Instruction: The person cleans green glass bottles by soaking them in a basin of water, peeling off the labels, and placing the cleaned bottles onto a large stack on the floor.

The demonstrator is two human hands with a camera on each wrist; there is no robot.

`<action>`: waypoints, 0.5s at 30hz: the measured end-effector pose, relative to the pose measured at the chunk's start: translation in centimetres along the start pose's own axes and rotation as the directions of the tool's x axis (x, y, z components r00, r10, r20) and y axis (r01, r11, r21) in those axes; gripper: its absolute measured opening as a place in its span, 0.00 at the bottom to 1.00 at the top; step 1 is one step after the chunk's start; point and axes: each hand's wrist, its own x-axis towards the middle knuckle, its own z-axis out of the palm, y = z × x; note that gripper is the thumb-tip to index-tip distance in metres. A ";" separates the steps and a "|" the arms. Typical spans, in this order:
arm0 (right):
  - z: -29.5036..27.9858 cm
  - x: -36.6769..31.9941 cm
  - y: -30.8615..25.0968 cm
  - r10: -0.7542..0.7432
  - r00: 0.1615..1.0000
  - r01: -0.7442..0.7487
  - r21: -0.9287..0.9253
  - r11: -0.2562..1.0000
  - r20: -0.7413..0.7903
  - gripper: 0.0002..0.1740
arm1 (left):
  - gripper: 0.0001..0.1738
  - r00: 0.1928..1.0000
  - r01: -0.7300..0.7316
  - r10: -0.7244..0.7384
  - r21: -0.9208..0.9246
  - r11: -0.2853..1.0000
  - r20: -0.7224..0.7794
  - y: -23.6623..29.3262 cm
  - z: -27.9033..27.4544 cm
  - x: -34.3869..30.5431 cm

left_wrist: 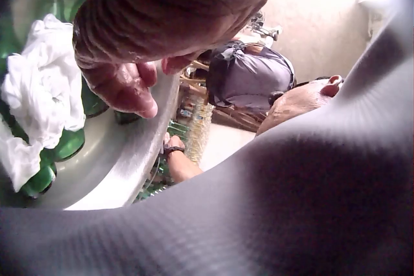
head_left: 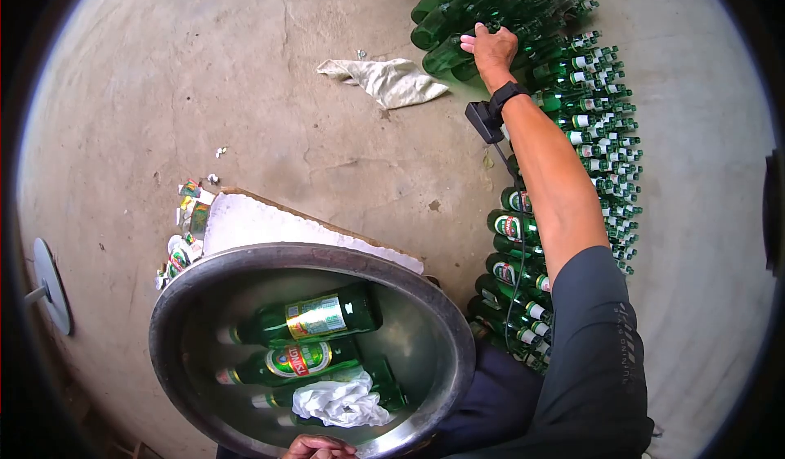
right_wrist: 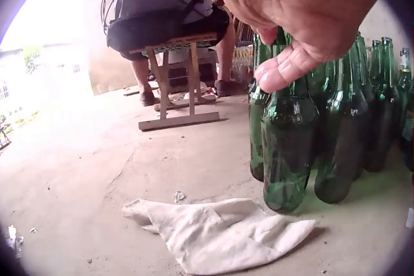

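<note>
At the top of the head view, my right hand (head_left: 493,50) is at the neck of an unlabelled green bottle (head_left: 448,56), the front one of a standing group. The right wrist view shows the fingers (right_wrist: 288,72) curled round the neck of this bottle (right_wrist: 288,153), whose base is on the floor. My left hand (head_left: 319,447) hangs loosely curled and holds nothing at the near rim of a metal tub (head_left: 168,353). Inside the tub lie several green bottles (head_left: 298,359), some labelled, with a crumpled white cloth (head_left: 343,400) over two of them.
A pale cloth (head_left: 388,81) lies on the floor left of the standing bottles. Rows of labelled bottles (head_left: 511,227) stand along the right. Peeled labels (head_left: 190,222) pile beside a white board (head_left: 270,226) behind the tub. A person sits on a wooden stool (right_wrist: 178,119).
</note>
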 end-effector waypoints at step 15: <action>-0.8 1.5 -1.8 0.240 0.968 -0.238 -0.027 0.971 0.070 0.26 | 0.12 1.000 -0.018 0.018 -0.004 1.000 0.011 0.0 -0.1 0.1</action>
